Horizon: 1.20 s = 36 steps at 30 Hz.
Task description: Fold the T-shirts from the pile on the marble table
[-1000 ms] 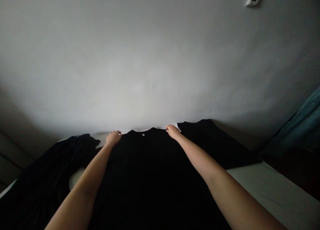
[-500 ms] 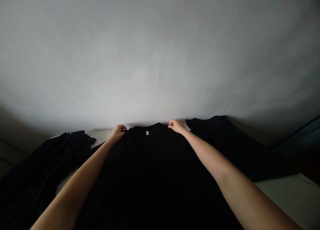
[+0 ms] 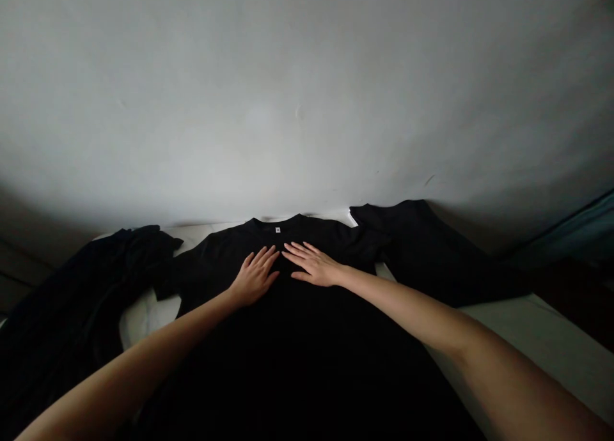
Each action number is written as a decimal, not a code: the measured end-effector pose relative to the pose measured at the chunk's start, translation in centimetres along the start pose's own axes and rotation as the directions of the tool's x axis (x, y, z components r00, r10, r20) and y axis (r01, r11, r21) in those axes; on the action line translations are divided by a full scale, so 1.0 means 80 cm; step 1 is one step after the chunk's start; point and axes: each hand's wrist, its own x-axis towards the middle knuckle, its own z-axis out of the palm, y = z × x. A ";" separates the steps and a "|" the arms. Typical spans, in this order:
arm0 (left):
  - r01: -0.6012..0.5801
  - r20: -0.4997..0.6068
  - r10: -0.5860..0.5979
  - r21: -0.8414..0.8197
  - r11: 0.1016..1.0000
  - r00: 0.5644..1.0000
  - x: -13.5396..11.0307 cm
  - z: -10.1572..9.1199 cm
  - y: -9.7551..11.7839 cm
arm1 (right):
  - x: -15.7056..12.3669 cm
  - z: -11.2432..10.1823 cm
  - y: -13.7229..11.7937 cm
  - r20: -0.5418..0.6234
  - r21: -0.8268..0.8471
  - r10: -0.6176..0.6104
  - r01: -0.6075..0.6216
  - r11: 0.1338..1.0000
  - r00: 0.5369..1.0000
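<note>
A black T-shirt (image 3: 297,345) lies spread flat on a white surface (image 3: 527,339), its collar with a small white label (image 3: 277,229) pointing toward the wall. My left hand (image 3: 253,276) rests flat on the shirt's upper chest, fingers stretched out. My right hand (image 3: 311,263) lies flat beside it, fingers extended toward the left, almost touching the left hand. Neither hand holds anything.
A crumpled dark garment (image 3: 71,300) lies at the left. Another black garment (image 3: 432,249) lies at the right, against the pale wall (image 3: 307,96). A dark teal object (image 3: 575,236) sits at the far right edge.
Both hands let go of the shirt's shoulders at the collar and moved inward and toward me, now lying flat on the chest. The view tilted down slightly.
</note>
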 end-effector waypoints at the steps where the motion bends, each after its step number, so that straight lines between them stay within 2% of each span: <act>1: -0.038 0.056 0.039 -0.008 0.999 0.998 -0.015 0.000 -0.009 | -0.017 -0.001 -0.009 0.036 0.017 -0.021 0.021 1.000 0.999; 4: -0.092 0.172 0.087 0.021 0.996 0.981 -0.050 -0.012 -0.051 | -0.076 -0.003 -0.056 0.131 0.058 -0.152 0.146 0.988 0.980; 7: -0.050 0.208 0.029 0.094 0.994 0.978 -0.066 -0.026 -0.082 | -0.134 0.002 -0.131 0.174 0.116 -0.384 0.368 0.922 0.907; 9: -0.028 0.217 0.000 0.124 0.992 0.976 -0.069 -0.030 -0.089 | -0.158 0.009 -0.178 0.168 0.159 -0.584 0.563 0.811 0.794; 11: -0.023 0.213 -0.007 0.138 0.990 0.977 -0.068 -0.030 -0.088 | -0.155 0.013 -0.203 0.155 0.204 -0.740 0.712 0.672 0.654; 12: -0.023 0.207 -0.007 0.141 0.990 0.978 -0.068 -0.030 -0.086 | -0.143 0.013 -0.203 0.148 0.214 -0.762 0.732 0.647 0.630; 13: -0.023 0.203 -0.007 0.145 0.989 0.979 -0.067 -0.029 -0.085 | -0.125 0.011 -0.195 0.145 0.216 -0.749 0.718 0.662 0.647; 14: -0.024 0.203 -0.006 0.147 0.989 0.979 -0.067 -0.029 -0.084 | -0.102 0.007 -0.181 0.139 0.192 -0.658 0.631 0.751 0.740; 15: -0.023 0.207 -0.008 0.148 0.989 0.978 -0.066 -0.030 -0.084 | -0.077 0.001 -0.164 0.134 0.141 -0.506 0.489 0.861 0.852; 16: -0.021 0.215 -0.011 0.149 0.989 0.977 -0.066 -0.030 -0.083 | -0.054 -0.004 -0.146 0.124 0.078 -0.328 0.320 0.944 0.937; 17: -0.018 0.225 -0.016 0.150 0.989 0.974 -0.066 -0.031 -0.084 | -0.034 -0.008 -0.132 0.101 0.011 -0.127 0.127 0.992 0.987; 18: -0.015 0.235 -0.020 0.149 0.989 0.972 -0.065 -0.032 -0.084 | -0.020 -0.010 -0.125 0.110 -0.035 -0.014 0.018 0.999 0.994; 19: -0.012 0.243 -0.024 0.147 0.989 0.970 -0.065 -0.033 -0.084 | -0.015 -0.008 -0.126 0.119 -0.064 0.020 -0.012 0.998 0.993; 20: -0.010 0.248 -0.027 0.144 0.990 0.968 -0.065 -0.034 -0.084 | -0.018 -0.002 -0.136 0.136 -0.075 -0.018 0.028 0.997 0.991; 21: -0.008 0.249 -0.027 0.140 0.990 0.968 -0.066 -0.034 -0.084 | -0.029 0.007 -0.155 0.150 -0.062 -0.126 0.137 0.989 0.981; 22: -0.007 0.249 -0.027 0.135 0.991 0.968 -0.066 -0.034 -0.084 | -0.045 0.018 -0.181 0.160 -0.036 -0.274 0.283 0.958 0.948; 23: -0.007 0.248 -0.025 0.128 0.992 0.969 -0.066 -0.034 -0.084 | -0.066 0.031 -0.210 0.147 0.009 -0.442 0.445 0.895 0.885; 25: -0.008 0.247 -0.021 0.114 0.993 0.969 -0.066 -0.033 -0.084 | -0.104 0.054 -0.266 0.098 0.065 -0.692 0.689 0.722 0.715; 27: -0.012 0.250 -0.014 0.101 0.995 0.968 -0.066 -0.032 -0.085 | -0.121 0.065 -0.299 0.108 0.116 -0.850 0.842 0.526 0.516; 28: -0.015 0.250 -0.009 0.096 0.995 0.968 -0.067 -0.032 -0.085 | -0.117 0.064 -0.301 0.104 0.146 -0.870 0.858 0.492 0.481; 29: -0.020 0.246 -0.003 0.093 0.996 0.969 -0.067 -0.032 -0.085 | -0.106 0.059 -0.293 0.095 0.166 -0.848 0.831 0.530 0.522; 30: -0.022 0.241 -0.001 0.093 0.995 0.971 -0.067 -0.032 -0.085 | -0.090 0.050 -0.276 0.084 0.177 -0.775 0.756 0.630 0.626; 31: -0.022 0.235 -0.001 0.094 0.995 0.972 -0.067 -0.032 -0.085 | -0.070 0.038 -0.252 0.067 0.162 -0.613 0.598 0.785 0.787; 32: -0.019 0.230 -0.004 0.096 0.995 0.973 -0.067 -0.033 -0.084 | -0.049 0.026 -0.225 0.058 0.137 -0.411 0.400 0.906 0.910; 33: -0.014 0.224 -0.009 0.098 0.995 0.974 -0.067 -0.033 -0.083 | -0.029 0.015 -0.199 0.051 0.101 -0.201 0.195 0.976 0.978; 34: -0.008 0.220 -0.014 0.099 0.995 0.975 -0.068 -0.034 -0.082 | -0.013 0.006 -0.175 0.033 0.061 0.004 -0.006 0.998 0.999; 35: -0.005 0.215 -0.017 0.099 0.995 0.976 -0.068 -0.034 -0.081 | -0.001 0.001 -0.158 0.028 0.025 0.164 -0.165 0.986 0.986; 36: -0.005 0.208 -0.016 0.097 0.995 0.978 -0.069 -0.035 -0.080 | 0.006 0.001 -0.149 0.027 0.000 0.253 -0.253 0.968 0.967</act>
